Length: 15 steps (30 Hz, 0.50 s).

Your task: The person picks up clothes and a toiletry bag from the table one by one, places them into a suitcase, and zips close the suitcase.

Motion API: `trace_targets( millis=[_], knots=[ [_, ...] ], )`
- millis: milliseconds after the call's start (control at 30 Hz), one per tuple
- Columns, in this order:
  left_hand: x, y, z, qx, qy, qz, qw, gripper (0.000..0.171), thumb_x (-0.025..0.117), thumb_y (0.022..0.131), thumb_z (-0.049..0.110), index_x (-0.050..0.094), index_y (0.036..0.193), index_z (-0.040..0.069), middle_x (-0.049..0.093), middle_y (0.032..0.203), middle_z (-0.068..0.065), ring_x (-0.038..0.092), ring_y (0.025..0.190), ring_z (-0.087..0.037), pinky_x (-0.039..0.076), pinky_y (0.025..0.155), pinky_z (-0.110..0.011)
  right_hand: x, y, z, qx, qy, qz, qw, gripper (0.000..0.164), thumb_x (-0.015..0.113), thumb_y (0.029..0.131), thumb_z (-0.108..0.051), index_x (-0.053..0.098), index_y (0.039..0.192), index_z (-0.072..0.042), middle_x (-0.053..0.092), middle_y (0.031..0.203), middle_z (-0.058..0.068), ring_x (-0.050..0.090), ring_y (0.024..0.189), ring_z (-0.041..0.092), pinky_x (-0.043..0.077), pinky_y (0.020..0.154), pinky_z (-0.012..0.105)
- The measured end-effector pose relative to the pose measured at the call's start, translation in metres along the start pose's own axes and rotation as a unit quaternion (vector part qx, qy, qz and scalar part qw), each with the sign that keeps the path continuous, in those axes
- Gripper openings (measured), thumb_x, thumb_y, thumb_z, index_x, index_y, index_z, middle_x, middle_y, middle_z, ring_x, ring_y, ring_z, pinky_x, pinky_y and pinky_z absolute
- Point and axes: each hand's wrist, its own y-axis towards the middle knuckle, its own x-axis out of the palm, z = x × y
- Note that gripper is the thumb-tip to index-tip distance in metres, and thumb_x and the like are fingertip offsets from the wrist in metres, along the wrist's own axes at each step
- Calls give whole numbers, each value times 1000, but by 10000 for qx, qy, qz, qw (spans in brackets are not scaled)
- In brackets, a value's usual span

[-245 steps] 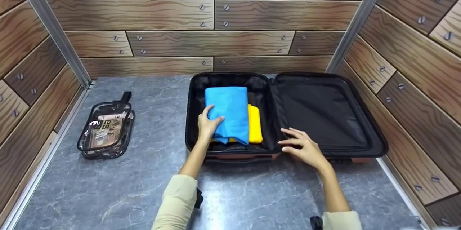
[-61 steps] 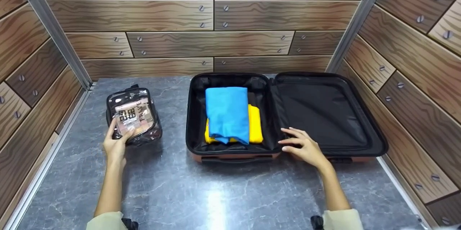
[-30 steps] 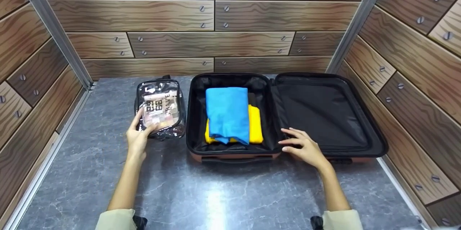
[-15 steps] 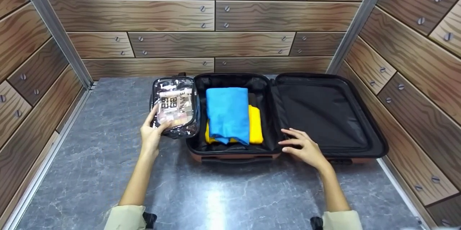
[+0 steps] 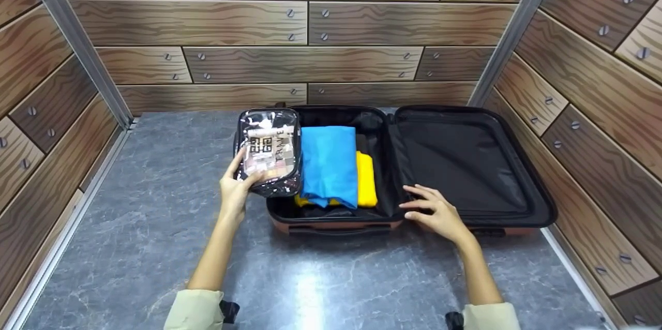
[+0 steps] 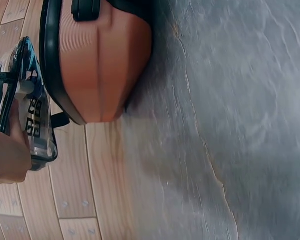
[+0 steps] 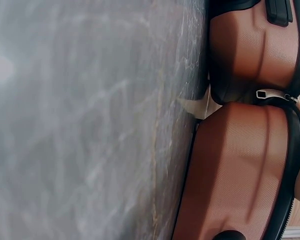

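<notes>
My left hand point(image 5: 235, 193) grips the near left corner of a clear, black-trimmed toiletry bag point(image 5: 269, 149), thumb on top. The bag is raised and overlaps the left rim of an open suitcase point(image 5: 336, 220); part of the blue cloth is hidden behind it. Inside the suitcase, that folded blue cloth point(image 5: 331, 164) lies over a folded yellow one point(image 5: 366, 180), with a dark brown piece point(image 5: 362, 140) behind. In the left wrist view the bag point(image 6: 35, 120) is beside the orange shell point(image 6: 105, 65). Spread and relaxed, my right hand point(image 5: 437, 213) rests at the suitcase's front edge near the hinge.
The suitcase's other half point(image 5: 460, 164) lies open to the right, black-lined. Wood-patterned walls point(image 5: 238, 63) enclose the grey marbled table point(image 5: 170, 180) at back and sides. A metal zipper pull point(image 7: 272, 94) shows between the two shells in the right wrist view.
My left hand has let go of the blue cloth, taken hold of the toiletry bag at the left and carried it right to the suitcase's left rim. My right hand has stayed put.
</notes>
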Motion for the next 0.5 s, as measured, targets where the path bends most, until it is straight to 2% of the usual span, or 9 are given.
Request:
trace_targets(
  millis=[333,500],
  knots=[
    [21,-2,-7,-54,-162,-129,9998,69,62,75,-15,42,138,7,44,131,-15,58,81,-17,52,67,-24,0,-1,-1,79,44,-114,9999,22,72,78,-33,73,99,-33,51,130,-10,35,126,16,35,91,50],
    [32,-1,-10,87,-44,-139,9999,69,64,73,-15,44,136,5,45,132,-15,55,88,-15,51,71,-24,-1,-1,0,14,-13,-119,9999,22,72,78,-34,73,100,-32,51,130,-8,35,126,17,36,90,51]
  ],
)
